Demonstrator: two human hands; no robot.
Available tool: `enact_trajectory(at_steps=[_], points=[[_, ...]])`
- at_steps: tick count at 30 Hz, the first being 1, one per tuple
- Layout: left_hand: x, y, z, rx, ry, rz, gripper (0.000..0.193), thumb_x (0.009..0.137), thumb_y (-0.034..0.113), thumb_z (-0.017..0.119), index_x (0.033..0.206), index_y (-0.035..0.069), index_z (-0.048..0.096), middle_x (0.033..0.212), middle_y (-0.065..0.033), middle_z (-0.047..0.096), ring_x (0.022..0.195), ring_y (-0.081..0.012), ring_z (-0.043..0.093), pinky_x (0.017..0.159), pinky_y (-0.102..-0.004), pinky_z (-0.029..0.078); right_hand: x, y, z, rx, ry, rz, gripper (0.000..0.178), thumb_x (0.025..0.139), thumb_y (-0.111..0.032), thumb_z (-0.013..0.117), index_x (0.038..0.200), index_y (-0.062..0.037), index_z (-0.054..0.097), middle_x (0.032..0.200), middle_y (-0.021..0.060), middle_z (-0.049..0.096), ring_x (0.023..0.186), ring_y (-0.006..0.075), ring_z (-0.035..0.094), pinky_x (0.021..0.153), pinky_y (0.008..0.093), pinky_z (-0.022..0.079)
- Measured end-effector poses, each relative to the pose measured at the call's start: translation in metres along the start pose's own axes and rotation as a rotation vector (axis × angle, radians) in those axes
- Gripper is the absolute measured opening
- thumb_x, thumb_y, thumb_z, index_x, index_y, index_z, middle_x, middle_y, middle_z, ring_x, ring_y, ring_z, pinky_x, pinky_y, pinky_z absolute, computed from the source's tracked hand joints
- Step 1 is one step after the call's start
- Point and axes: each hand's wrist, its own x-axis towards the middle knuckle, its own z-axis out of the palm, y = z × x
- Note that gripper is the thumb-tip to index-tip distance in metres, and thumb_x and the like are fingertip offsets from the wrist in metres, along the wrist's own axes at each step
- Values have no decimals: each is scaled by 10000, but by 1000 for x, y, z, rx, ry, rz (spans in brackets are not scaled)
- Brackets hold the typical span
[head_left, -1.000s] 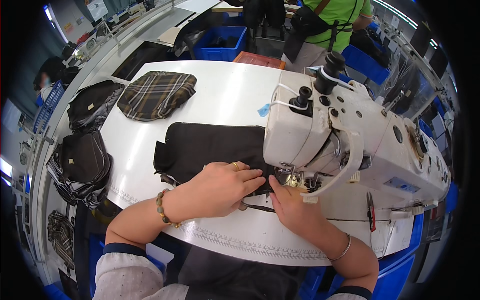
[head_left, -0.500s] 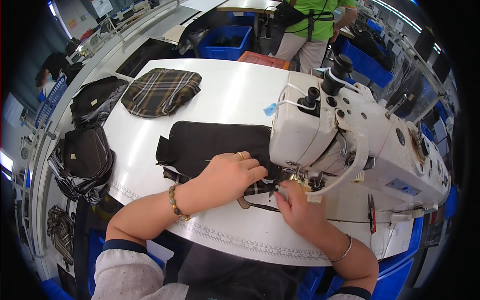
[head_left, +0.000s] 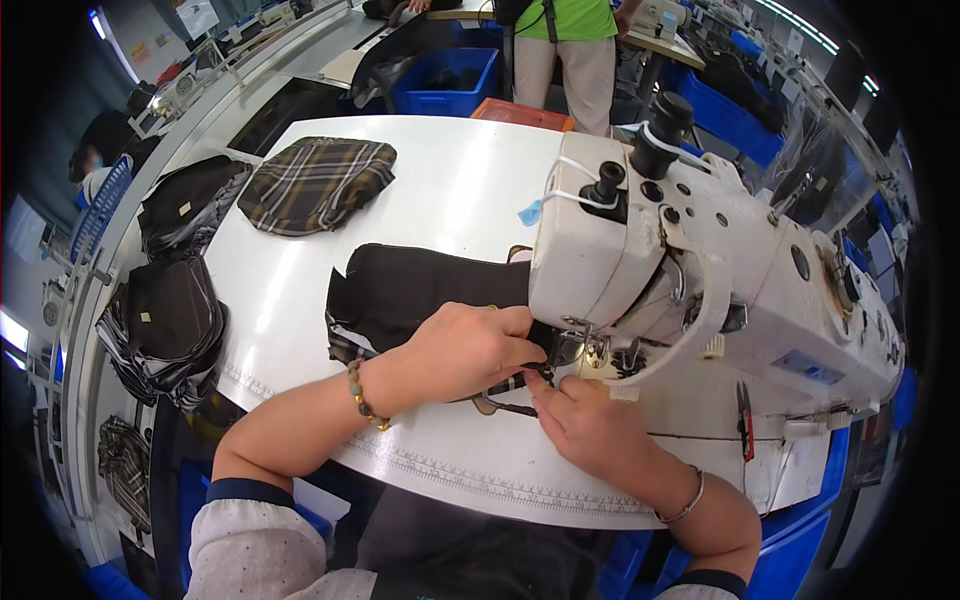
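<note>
A dark brown fabric piece (head_left: 425, 285) with plaid showing along its near left edge lies on the white table, its right end by the needle area of a white sewing machine (head_left: 585, 250). My left hand (head_left: 465, 350) rests over its near right part, fingers closed in a pinch on the edge. Close beside it, my right hand (head_left: 590, 420) is closed, thumb and forefinger pinching the same edge just left of the presser foot (head_left: 595, 357). Fingers hide the exact spot they grip. A dark binding strip (head_left: 510, 406) runs below the hands.
A plaid fabric piece (head_left: 318, 185) lies at the table's far left. Stacks of dark pieces (head_left: 170, 310) stand left of the table. Red-handled snips (head_left: 745, 422) lie right of my right hand. A ruler scale (head_left: 480, 482) follows the front edge. A person (head_left: 568, 60) stands beyond the table.
My right hand has moved left, away from the presser foot and against my left fingertips. The fabric's left end has shifted slightly right and turned. The standing person appears further left.
</note>
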Motion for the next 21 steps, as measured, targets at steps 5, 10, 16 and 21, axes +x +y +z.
enact_trajectory(at_steps=[5, 10, 16, 21], points=[[-2, 10, 1, 119, -52, 14, 173, 755, 143, 685, 920, 131, 737, 838, -9, 547, 770, -189, 649, 585, -332, 524, -3, -3, 1, -50, 47, -40, 294, 795, -149, 721, 1085, -105, 740, 636, -6, 532, 545, 156, 567, 430, 323, 426], [-2, 7, -3, 175, -10, 73, 215, 730, 141, 669, 931, 136, 744, 917, -6, 569, 831, -193, 660, 604, -306, 539, -4, -3, -4, -71, 38, -40, 304, 775, -148, 705, 1073, -98, 740, 606, -16, 520, 506, 139, 555, 373, 317, 385], [-4, 12, 0, 211, -69, 79, 286, 703, 139, 689, 985, 133, 730, 988, -4, 568, 890, -190, 653, 603, -288, 546, -5, -3, -2, -112, 46, -94, 271, 780, -123, 679, 1040, -76, 737, 606, -16, 515, 498, 126, 549, 359, 307, 374], [-6, 20, 4, 256, -67, 90, 286, 717, 104, 679, 1000, 111, 723, 985, -3, 572, 881, -183, 640, 599, -279, 544, -6, -4, -2, -77, 61, -126, 262, 767, -86, 678, 1017, -24, 723, 617, 3, 511, 502, 127, 546, 366, 293, 387]])
